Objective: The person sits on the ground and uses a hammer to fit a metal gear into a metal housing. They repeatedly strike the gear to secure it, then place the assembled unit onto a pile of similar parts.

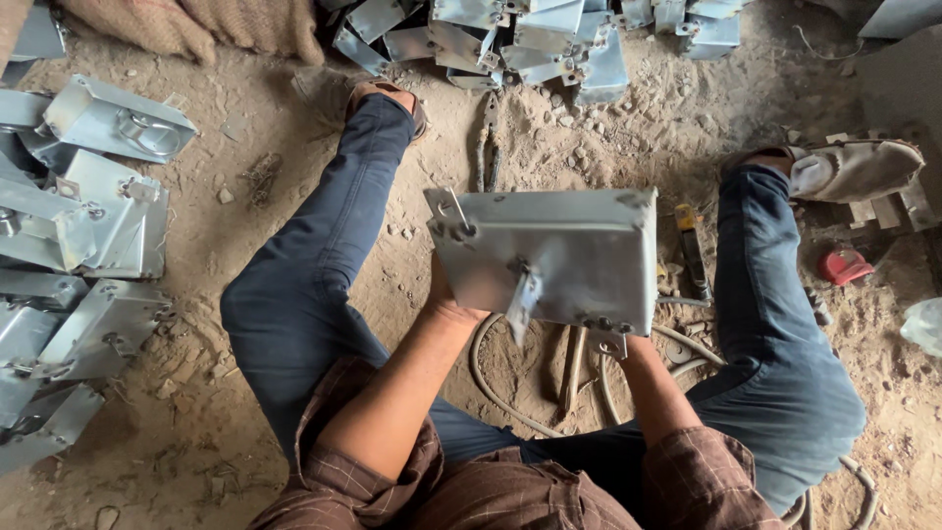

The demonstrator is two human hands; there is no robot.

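I hold a grey sheet-metal box [569,250] in front of me, between my knees, with its flat back facing the camera. A small metal latch [523,294] sticks out of its middle, and a bracket with a ring [453,221] sits at its upper left corner. My left hand [446,304] grips the box's lower left edge. Only the wrist of my right hand [628,345] shows under the box's lower right edge, its fingers hidden behind the metal.
Several similar metal boxes [88,226] are piled at the left, and more [520,39] lie at the top. Pliers [486,147] rest on the dirt floor ahead. A tool with a yellow part [691,250], a red object [844,265] and a hose [491,383] lie near my legs.
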